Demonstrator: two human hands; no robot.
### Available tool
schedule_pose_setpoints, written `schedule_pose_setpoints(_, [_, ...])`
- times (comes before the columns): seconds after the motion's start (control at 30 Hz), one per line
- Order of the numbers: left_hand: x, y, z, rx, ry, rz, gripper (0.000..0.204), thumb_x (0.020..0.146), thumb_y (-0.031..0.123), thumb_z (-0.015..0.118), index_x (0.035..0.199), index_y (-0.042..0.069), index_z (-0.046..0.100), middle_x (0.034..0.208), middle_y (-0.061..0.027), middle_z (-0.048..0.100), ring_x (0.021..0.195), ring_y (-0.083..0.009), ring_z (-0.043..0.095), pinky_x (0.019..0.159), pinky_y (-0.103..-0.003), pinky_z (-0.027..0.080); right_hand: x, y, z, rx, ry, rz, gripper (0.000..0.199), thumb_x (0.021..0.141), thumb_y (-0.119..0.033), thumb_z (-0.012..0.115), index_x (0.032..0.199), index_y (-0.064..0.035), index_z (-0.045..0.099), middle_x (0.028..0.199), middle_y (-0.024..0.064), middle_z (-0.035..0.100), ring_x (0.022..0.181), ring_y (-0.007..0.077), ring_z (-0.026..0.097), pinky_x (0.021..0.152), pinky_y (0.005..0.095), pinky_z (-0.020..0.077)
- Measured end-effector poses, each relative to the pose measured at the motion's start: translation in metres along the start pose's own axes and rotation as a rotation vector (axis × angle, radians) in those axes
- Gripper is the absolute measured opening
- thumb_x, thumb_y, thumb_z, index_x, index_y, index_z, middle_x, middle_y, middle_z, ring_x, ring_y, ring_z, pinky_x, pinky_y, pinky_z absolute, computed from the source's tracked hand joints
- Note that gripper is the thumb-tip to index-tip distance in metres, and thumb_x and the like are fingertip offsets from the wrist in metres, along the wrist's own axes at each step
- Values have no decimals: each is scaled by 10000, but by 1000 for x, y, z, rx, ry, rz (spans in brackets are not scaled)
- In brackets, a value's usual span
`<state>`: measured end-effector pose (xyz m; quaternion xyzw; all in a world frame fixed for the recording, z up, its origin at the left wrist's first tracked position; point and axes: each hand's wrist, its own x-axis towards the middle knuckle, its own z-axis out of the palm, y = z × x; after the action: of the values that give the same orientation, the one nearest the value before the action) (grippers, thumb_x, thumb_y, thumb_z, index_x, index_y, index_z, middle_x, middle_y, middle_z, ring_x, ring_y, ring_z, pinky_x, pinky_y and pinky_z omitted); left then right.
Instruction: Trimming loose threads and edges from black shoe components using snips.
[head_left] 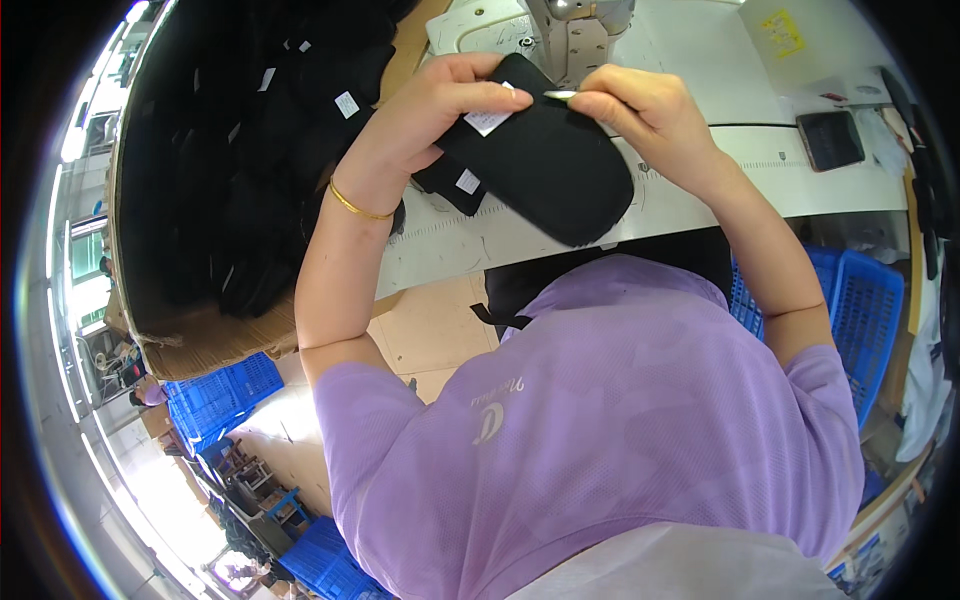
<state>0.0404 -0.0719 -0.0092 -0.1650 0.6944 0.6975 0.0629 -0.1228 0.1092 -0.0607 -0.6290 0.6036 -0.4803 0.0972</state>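
Note:
A black, oblong fabric piece (565, 175) with one rounded end is held up over the sewing table. My left hand (450, 100) grips its far left part, the thumb lying next to a white label (487, 121) on the fabric. Between the pinched thumb and finger of my right hand (640, 115) is a small pale, pointed thing (560, 95), its tip touching or just above the fabric; its exact kind cannot be made out. Under my left hand another black fabric piece (455, 190), also labelled, lies on the table.
A sewing machine (575, 40) stands just beyond my hands on the white table (740, 150). To the left, a large cardboard box (215, 355) holds many black labelled pieces. A phone (830, 140) lies at the right. Blue crates (865, 310) stand below the table's right side.

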Motion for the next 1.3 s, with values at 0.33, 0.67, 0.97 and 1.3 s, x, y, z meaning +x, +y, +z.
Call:
schedule_pose_setpoints(0.33, [-7, -9, 17, -355, 211, 70, 365, 898, 257, 675, 1136, -17, 637, 1014, -83, 675, 866, -123, 646, 787, -247, 522, -39, -19, 19, 236, 150, 329, 239, 893, -241, 692, 955, -19, 629, 762, 35, 604, 627, 79, 545, 561, 249, 443])
schedule_pose_setpoints(0.67, [-11, -16, 9, -243, 122, 47, 333, 821, 68, 697, 1124, -57, 644, 964, -82, 698, 849, -127, 664, 792, -248, 525, -20, 22, 7, 633, 315, 577, 243, 970, -258, 584, 887, -33, 623, 602, -65, 446, 565, 25, 404, 520, 199, 312])
schedule_pose_setpoints(0.97, [-10, -35, 29, -95, 261, 135, 355, 883, 182, 688, 1128, -68, 633, 996, -70, 690, 899, -118, 632, 801, -258, 509, -30, -19, -8, 676, -263, 768, 324, 834, -300, 707, 1045, -55, 681, 766, -51, 580, 697, 40, 497, 608, 212, 400])
schedule_pose_setpoints(1.3, [-39, -82, 39, 1594, 578, 59, 695, 781, 154, 694, 1356, -97, 395, 1382, -338, 414, 1289, -447, 421, 1074, -427, 384, 28, 46, -116, -216, 51, 463, 406, 927, -477, 584, 856, -82, 646, 679, -64, 498, 578, 33, 389, 545, 220, 319])
